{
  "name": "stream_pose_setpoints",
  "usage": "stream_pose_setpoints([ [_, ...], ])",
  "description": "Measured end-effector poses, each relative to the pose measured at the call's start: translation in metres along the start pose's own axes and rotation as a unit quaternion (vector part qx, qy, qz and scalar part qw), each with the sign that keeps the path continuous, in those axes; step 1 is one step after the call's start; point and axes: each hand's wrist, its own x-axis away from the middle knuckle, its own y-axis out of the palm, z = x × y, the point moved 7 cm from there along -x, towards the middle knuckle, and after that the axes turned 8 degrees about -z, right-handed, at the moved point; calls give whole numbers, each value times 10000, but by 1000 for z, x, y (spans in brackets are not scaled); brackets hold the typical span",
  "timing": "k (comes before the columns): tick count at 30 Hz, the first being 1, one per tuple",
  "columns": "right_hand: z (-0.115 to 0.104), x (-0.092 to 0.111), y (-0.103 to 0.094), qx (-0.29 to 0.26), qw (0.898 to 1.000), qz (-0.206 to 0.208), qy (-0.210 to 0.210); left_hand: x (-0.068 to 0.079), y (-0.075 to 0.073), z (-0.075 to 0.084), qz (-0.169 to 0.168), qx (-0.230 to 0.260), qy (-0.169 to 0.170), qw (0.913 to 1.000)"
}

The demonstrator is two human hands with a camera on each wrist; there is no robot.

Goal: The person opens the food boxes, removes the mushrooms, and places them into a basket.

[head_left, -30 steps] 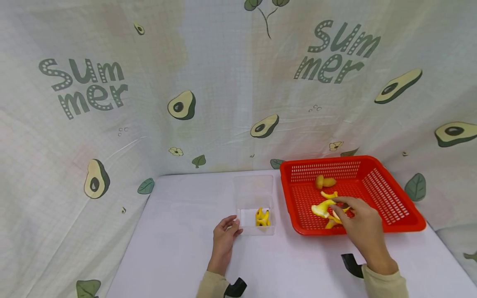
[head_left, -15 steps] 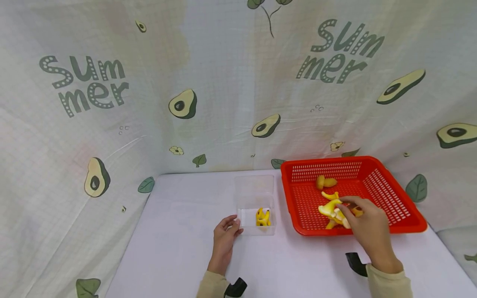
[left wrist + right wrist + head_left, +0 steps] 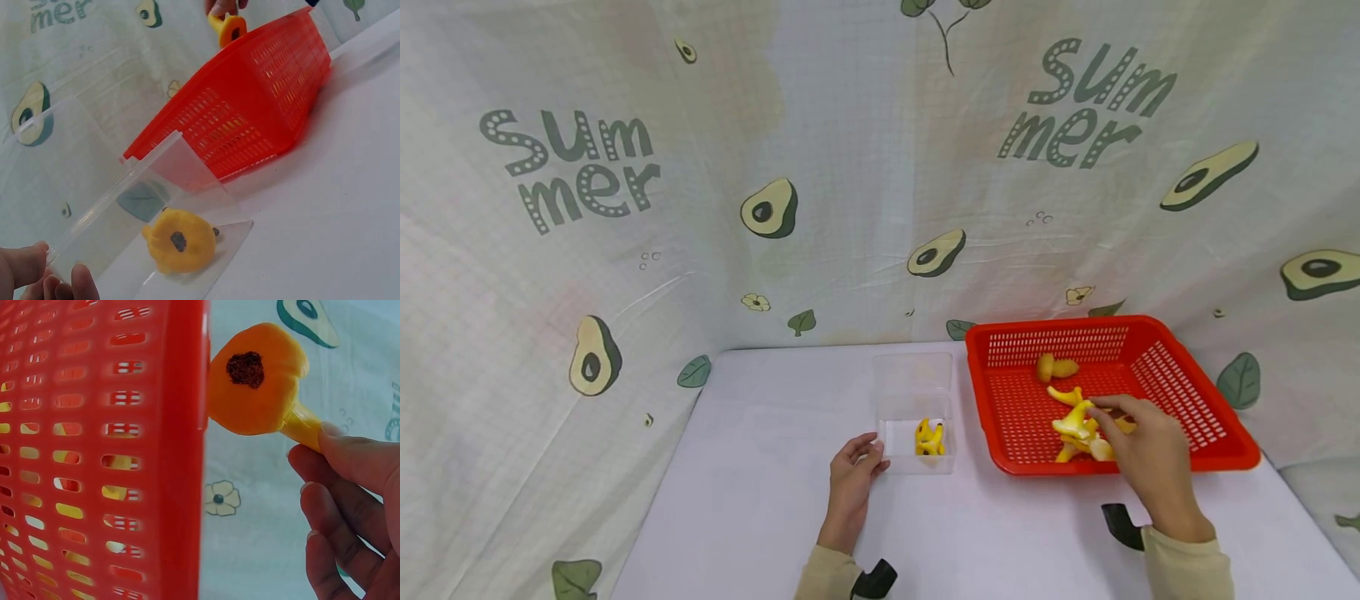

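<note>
My right hand (image 3: pixel 1150 454) pinches the thin stem of a yellow toy mushroom (image 3: pixel 256 381) over the near part of the red basket (image 3: pixel 1022 462). In the right wrist view its flared cap, with a dark fuzzy patch, shows just past the basket rim. Several more yellow mushrooms lie in the basket beneath it. To the left, my left hand (image 3: pixel 852 479) grips the near left corner of a clear plastic box (image 3: pixel 206 169) between thumb and fingers. Inside that box sits a yellow mushroom piece (image 3: pixel 181 240) with dark patches.
A brownish toy mushroom (image 3: pixel 1055 367) lies toward the back of the basket. The box's clear lid (image 3: pixel 912 371) extends behind it on the white table (image 3: pixel 760 467). A cloth (image 3: pixel 842 150) printed with avocados hangs behind the table.
My right hand has shifted slightly right over the basket, and the mushroom it pinches has turned and moved right with it. The left hand stays at the box.
</note>
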Motion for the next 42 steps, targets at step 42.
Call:
stream_pose_setpoints([
  [42,-81,-9,63,-163,9825,-1377,-1247,0,0,0,25,-7,-63,10000],
])
